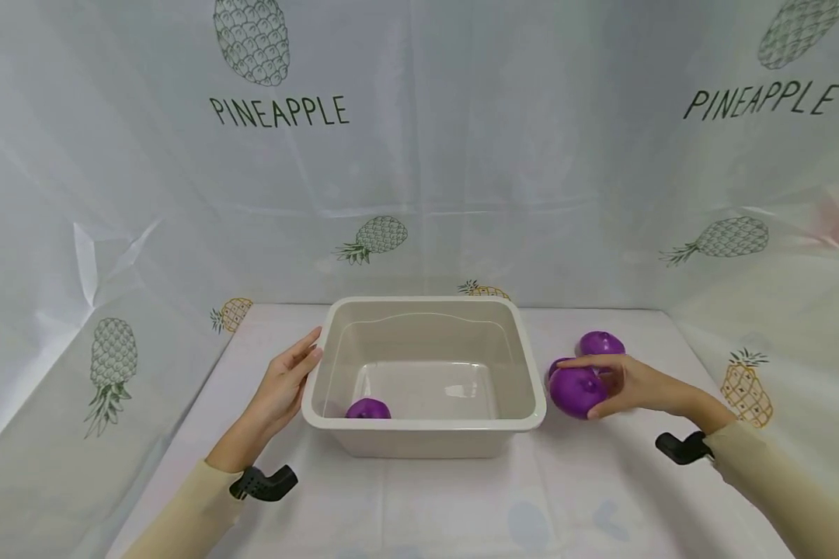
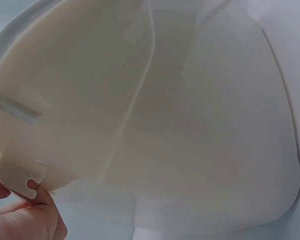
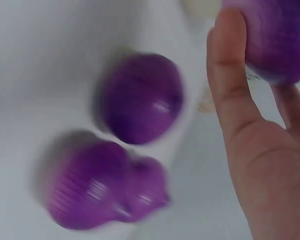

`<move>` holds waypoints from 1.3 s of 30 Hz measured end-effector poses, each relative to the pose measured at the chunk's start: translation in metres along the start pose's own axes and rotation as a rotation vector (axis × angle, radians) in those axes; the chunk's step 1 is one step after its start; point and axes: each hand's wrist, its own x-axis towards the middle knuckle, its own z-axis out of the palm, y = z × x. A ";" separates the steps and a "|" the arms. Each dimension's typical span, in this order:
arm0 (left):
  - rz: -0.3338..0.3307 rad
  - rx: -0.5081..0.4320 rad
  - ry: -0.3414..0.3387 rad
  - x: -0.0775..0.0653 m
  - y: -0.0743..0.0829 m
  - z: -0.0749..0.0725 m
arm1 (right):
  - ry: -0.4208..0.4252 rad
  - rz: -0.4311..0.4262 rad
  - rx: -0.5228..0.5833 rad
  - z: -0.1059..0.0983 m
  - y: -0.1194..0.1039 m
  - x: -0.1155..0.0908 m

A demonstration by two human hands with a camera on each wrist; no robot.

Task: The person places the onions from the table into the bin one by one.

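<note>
Pineapple-print sheet (image 1: 419, 171) covers backdrop and table (image 1: 461, 497). Beige tub (image 1: 422, 423) sits mid-table, one purple onion (image 1: 368, 408) inside at front left. Left hand (image 1: 283, 388) relaxed, fingers flat against tub's left wall. Right hand (image 1: 632, 384), just right of tub, grasps a purple onion (image 1: 575, 392). Right wrist view shows two more onions (image 3: 140, 97) on the table, blurred; head view hides most of them.

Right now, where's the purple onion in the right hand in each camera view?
Head: the held onion sits right of the beige tub, under the right hand.
Left wrist: not in it; only the tub wall.
Right wrist: top right corner, against the fingers.
Shared landmark: the tub.
</note>
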 end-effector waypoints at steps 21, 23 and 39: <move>0.009 -0.004 -0.013 0.001 -0.001 -0.005 | -0.099 -0.098 -0.052 -0.043 -0.118 0.062; 0.006 -0.008 -0.011 0.002 -0.002 -0.005 | -0.120 -0.092 -0.051 -0.039 -0.122 0.075; 0.000 -0.016 -0.011 0.001 0.001 -0.004 | -0.416 -0.177 -0.084 0.014 -0.135 0.171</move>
